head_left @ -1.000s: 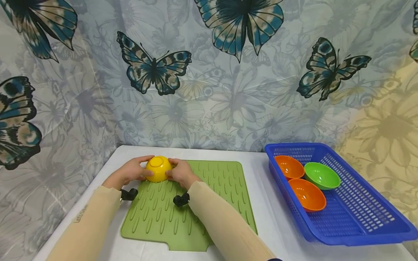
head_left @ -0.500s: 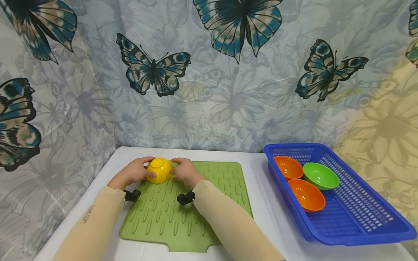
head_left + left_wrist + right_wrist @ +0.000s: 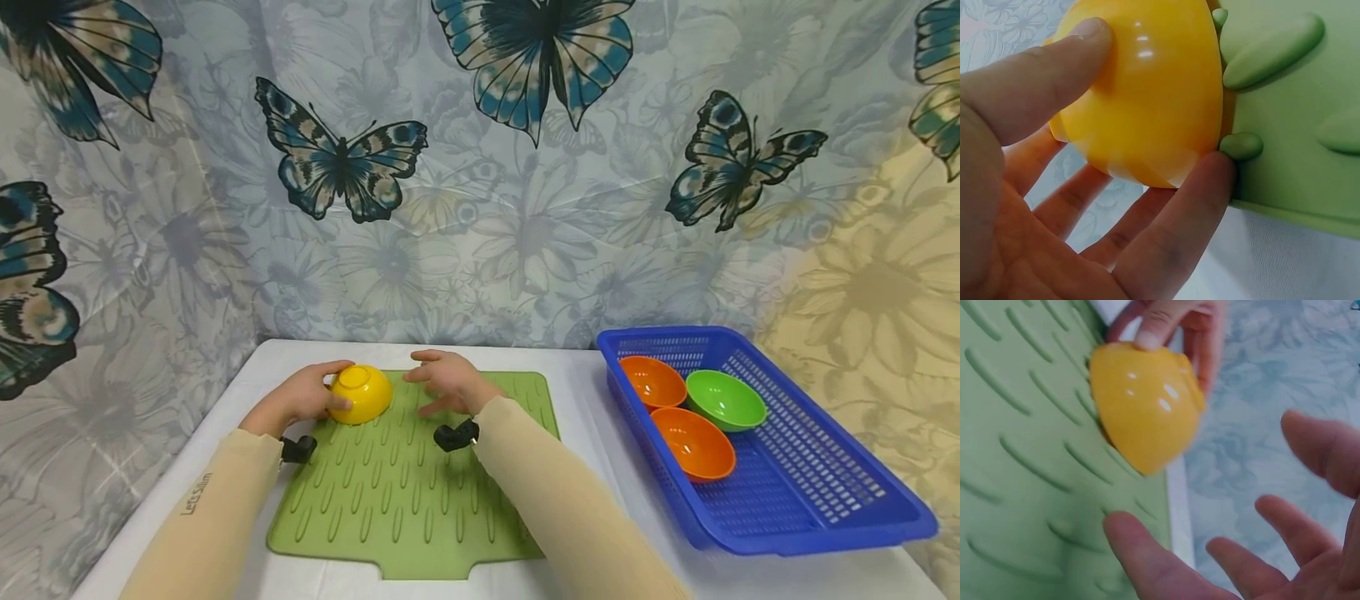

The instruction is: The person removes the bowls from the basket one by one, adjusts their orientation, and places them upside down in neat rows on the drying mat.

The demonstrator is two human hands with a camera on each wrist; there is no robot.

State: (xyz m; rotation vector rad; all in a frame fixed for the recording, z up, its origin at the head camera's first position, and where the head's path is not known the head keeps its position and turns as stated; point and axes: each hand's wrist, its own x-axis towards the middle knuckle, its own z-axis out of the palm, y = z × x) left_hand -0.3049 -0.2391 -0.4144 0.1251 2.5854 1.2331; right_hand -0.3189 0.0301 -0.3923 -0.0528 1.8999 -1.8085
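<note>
A yellow bowl [image 3: 363, 395] lies upside down at the far left of the green ridged mat [image 3: 420, 517]. My left hand [image 3: 303, 395] holds it from the left side; in the left wrist view the thumb presses on the outer wall and the fingers curve round the bowl [image 3: 1154, 94] near its rim. To the right, apart from the bowl, my right hand [image 3: 448, 382] hovers over the mat with spread fingers and holds nothing. The right wrist view shows a gap between the right hand's fingertips [image 3: 1125, 528] and the bowl.
A blue perforated basket [image 3: 810, 533] stands at the right of the white-covered table [image 3: 592, 467]. Inside it are two orange bowls [image 3: 693, 446] and a green bowl [image 3: 726, 400], open side up. A butterfly-print cloth [image 3: 525, 275] hangs behind and to the left.
My right hand has let go of the yellow bowl and moved away to the right, its fingers spreading. The left hand has stayed on the bowl, which sits in about the same place.
</note>
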